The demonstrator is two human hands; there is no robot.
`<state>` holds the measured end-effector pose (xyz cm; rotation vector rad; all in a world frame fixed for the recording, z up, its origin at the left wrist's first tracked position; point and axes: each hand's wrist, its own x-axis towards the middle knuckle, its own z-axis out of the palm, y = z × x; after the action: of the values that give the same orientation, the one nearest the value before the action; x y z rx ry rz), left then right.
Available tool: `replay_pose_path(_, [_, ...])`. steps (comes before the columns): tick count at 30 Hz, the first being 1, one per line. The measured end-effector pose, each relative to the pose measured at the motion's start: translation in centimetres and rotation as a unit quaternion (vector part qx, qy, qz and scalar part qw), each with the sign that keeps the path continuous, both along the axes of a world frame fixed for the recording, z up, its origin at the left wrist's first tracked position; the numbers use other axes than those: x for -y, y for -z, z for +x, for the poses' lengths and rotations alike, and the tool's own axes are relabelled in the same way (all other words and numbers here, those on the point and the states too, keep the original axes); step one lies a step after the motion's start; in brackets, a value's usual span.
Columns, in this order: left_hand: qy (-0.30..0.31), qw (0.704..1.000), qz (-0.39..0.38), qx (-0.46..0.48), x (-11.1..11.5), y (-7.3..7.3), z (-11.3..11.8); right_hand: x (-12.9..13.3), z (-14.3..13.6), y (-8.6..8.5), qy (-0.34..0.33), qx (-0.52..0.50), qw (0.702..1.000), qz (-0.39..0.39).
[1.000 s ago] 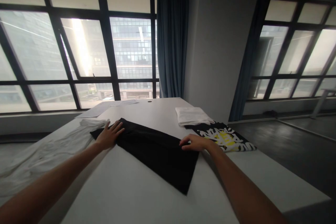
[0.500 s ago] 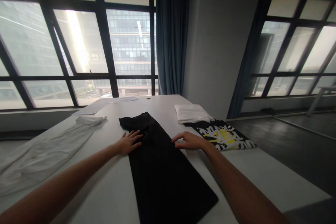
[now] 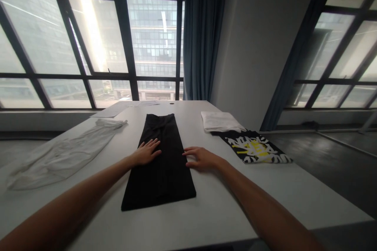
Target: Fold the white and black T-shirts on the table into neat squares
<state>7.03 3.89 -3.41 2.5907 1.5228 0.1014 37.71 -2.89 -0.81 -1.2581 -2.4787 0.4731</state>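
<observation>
Lying lengthwise at the table's middle: black folded garment [image 3: 161,160], a long narrow strip, near end towards the viewer, far end towards the windows. Left hand [image 3: 146,152]: flat on the garment's left edge, fingers spread, gripping nothing. Right hand [image 3: 200,158]: palm down at the garment's right edge, fingers loosely extended, fingertips at the cloth, holding nothing. White table [image 3: 224,200]: bears all items. Left side: crumpled white garment [image 3: 67,151], well apart. Right side: black printed shirt [image 3: 255,149]; just beyond and touching it, folded white cloth [image 3: 219,120]. Far end: papers [image 3: 113,110].
</observation>
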Motion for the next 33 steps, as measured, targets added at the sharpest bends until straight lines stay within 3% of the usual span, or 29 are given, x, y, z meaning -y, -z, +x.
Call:
replay_pose_path(4, [-0.020, 1.000, -0.009, -0.004, 1.6, 0.3, -3.5, 0.2, -0.4, -0.1, 0.008, 0.037, 0.998, 0.040])
replay_pose_path(8, [-0.024, 0.999, -0.021, 0.005, 3.0, 0.6, -5.1, -0.3, -1.9, 0.0, 0.015, 0.049, 0.998, 0.031])
replay_pose_path(13, [-0.007, 1.000, -0.016, 0.012, 2.9, -0.1, -5.4, -2.4, -3.6, 0.8, 0.018, 0.102, 0.995, 0.010])
replay_pose_path(17, [-0.013, 1.000, -0.014, 0.022, 2.3, -0.6, -6.1, -3.2, -3.2, 1.2, 0.030, 0.078, 0.996, 0.013])
replay_pose_path(21, [0.018, 0.998, 0.003, 0.055, 2.8, 0.0, -6.5, -2.3, -3.4, 1.5, 0.039, 0.063, 0.996, 0.047])
replay_pose_path(24, [0.034, 0.997, -0.007, 0.065, 3.4, 0.8, -6.5, -1.3, -4.0, 1.9, 0.044, 0.077, 0.996, 0.022])
replay_pose_path(28, [0.033, 0.998, -0.020, 0.048, 3.5, 1.1, -5.8, -1.5, -4.0, 2.2, 0.045, 0.103, 0.994, -0.011])
replay_pose_path(33, [0.021, 0.996, 0.028, 0.080, 2.7, 0.7, -4.2, -2.6, -3.2, 1.7, 0.082, 0.121, 0.989, 0.003])
